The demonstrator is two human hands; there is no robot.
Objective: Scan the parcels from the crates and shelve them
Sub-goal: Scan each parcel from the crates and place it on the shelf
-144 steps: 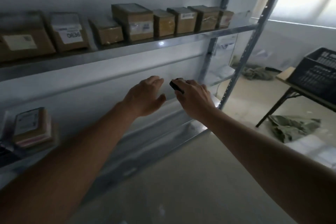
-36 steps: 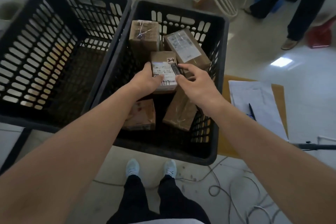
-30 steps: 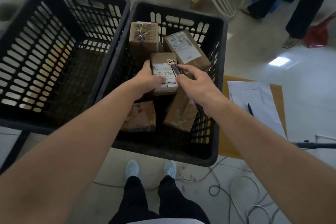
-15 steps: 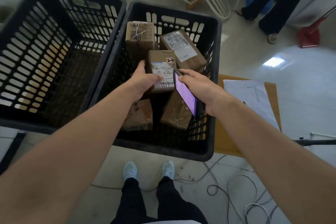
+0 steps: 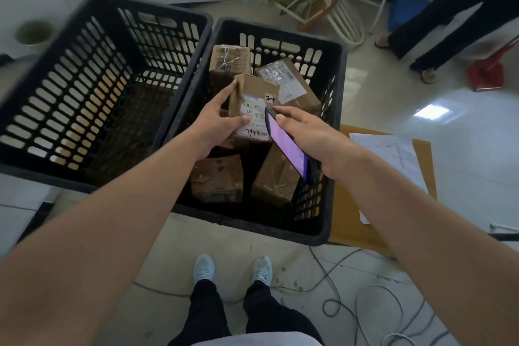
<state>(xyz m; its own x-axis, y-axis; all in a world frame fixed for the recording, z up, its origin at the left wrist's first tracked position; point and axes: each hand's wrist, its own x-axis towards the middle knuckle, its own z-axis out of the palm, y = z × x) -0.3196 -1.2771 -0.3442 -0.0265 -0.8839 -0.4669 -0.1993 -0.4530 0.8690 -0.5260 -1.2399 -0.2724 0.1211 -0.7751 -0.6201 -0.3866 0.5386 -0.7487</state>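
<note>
Parcel [image 5: 254, 105], labelled side up, sits in the left hand's [image 5: 214, 125] grip above the right crate [image 5: 334, 126]. Right hand [image 5: 306, 135] clasps a phone [image 5: 286, 146], its lit screen apparently aimed at the label. Four more boxes lie below; the left crate [image 5: 92, 87] stands alongside.

Small brown cardboard parcel [image 5: 254, 98], held up over the black plastic crate [image 5: 328, 132]: small white sticker near top right w/ handwritten "2-4". Its white shipping label [image 5: 252, 121] has printed digits starting "530", rest too small to read; handwritten no. along bottom edge, approx "7917". Barcodes on label, not legible. Other parcels' labels, sheets on the wall & white paper sheet [image 5: 393, 154] w/ handwriting: unreadable.
</note>
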